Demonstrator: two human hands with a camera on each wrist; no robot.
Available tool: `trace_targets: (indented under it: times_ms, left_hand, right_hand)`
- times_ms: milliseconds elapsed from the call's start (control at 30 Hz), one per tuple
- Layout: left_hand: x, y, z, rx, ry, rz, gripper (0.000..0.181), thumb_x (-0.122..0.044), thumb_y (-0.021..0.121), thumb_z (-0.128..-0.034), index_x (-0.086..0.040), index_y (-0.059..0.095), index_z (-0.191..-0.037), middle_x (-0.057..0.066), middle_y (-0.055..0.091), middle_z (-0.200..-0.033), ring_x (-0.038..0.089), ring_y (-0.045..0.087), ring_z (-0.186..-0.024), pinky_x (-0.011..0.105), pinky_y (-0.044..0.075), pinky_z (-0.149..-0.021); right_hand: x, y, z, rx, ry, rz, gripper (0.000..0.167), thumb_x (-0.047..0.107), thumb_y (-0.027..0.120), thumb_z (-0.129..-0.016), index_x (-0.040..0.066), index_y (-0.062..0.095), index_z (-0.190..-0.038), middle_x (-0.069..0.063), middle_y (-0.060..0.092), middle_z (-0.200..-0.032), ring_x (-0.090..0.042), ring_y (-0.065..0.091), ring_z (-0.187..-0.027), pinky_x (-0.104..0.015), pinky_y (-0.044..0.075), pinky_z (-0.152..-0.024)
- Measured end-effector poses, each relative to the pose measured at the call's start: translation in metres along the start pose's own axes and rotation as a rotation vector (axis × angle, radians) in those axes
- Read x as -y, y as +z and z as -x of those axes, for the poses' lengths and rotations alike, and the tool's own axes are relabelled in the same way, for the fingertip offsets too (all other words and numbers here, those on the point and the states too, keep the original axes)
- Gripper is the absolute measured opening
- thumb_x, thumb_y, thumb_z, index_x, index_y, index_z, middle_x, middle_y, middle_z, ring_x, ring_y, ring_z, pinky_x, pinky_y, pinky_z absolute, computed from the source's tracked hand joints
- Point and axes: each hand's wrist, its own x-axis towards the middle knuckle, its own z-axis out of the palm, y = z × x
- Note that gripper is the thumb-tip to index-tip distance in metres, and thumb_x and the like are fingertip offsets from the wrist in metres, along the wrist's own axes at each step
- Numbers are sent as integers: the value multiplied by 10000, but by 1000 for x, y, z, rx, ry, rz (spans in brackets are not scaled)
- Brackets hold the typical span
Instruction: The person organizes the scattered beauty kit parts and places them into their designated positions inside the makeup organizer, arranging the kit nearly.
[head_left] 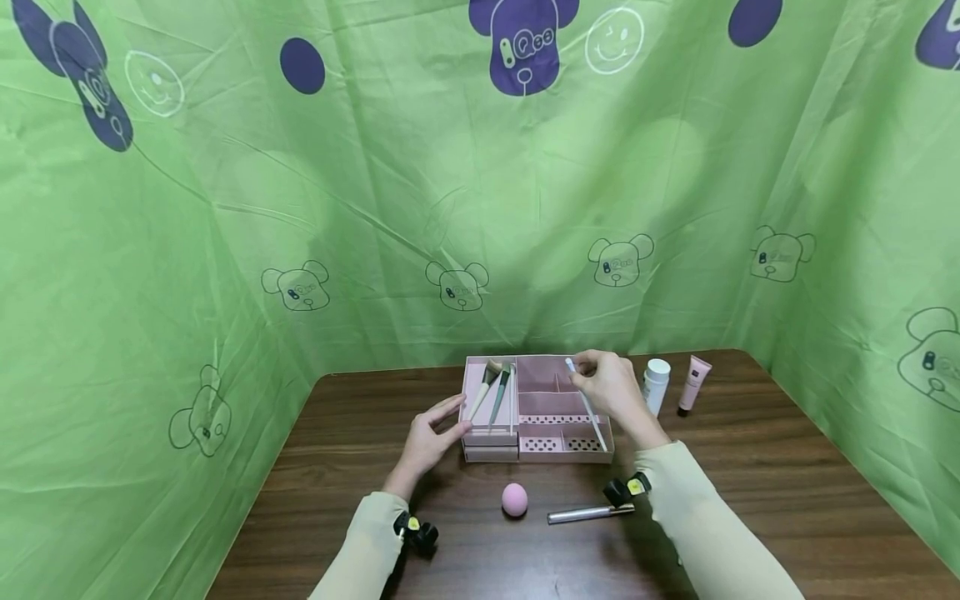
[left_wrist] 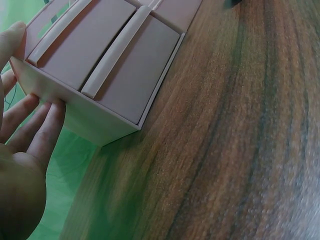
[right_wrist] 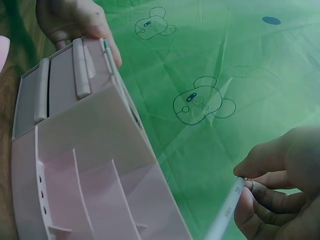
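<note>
A pink makeup organizer (head_left: 491, 454) stands on the table, with drawers at its left and open compartments at its right. My left hand (head_left: 426, 444) rests against its left side, fingers fairly straight along the wall and thumb at the top edge, as the left wrist view shows. Above the right compartments, my right hand (head_left: 611, 385) pinches a slim white pen-like stick (right_wrist: 227, 212) with small print between thumb and fingers. The stick slants down over the compartments; whether its low end touches is unclear. On the organizer's top left lie a pale-handled makeup brush (head_left: 480, 398) and a green makeup brush (head_left: 498, 398).
Nearer me on the wooden table (head_left: 300, 533) are a pink egg-shaped sponge (head_left: 514, 500) and a silver pen-shaped tube (head_left: 585, 515). Behind my right forearm stand a white bottle (head_left: 656, 385) and a pink squeeze tube (head_left: 694, 383). Green cloth (head_left: 375, 208) surrounds the table.
</note>
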Motion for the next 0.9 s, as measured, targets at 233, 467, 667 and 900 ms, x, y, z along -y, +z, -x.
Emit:
trace_targets:
  times_ms: [233,467,667,900]
  left_hand:
    - [-1,-1,0,12,-12,11,487,-105,759,-847,60,600,-1277,239,580,-1331,364,558,-1242,365,437,-1081]
    - [-1,-1,0,6,-5,5,489,-109,762,-846,59,601,-1276,239,582,-1328,370,564,-1233,283,437,-1078]
    - [1,0,-1,-4,-4,15,483,-90,764,-838,61,606,-1269,241,587,-1321,375,557,-1239,266,439,-1076]
    - [1,-1,-1,9,-18,22,496,-112,763,-846,49,598,-1285,221,583,-1337,337,555,-1253,246,418,-1083]
  right_hand:
    - [8,3,-7,9,-18,5,245,205,736,-809,140,748,-1044,32,731,-830,-163,663,-753,-386,542,-748]
    - [15,8,-11,7,-35,-14,228,196,739,-811,140,750,-1031,31,729,-817,-159,657,-731,-385,543,-736]
    - [24,12,-16,6,-56,-26,209,204,739,-821,138,751,-1019,26,736,-813,-163,666,-718,-383,546,-724]
    - [32,17,-21,23,-49,-50,214,185,749,-812,133,751,-1020,31,738,-807,-153,666,-708,-374,536,-729]
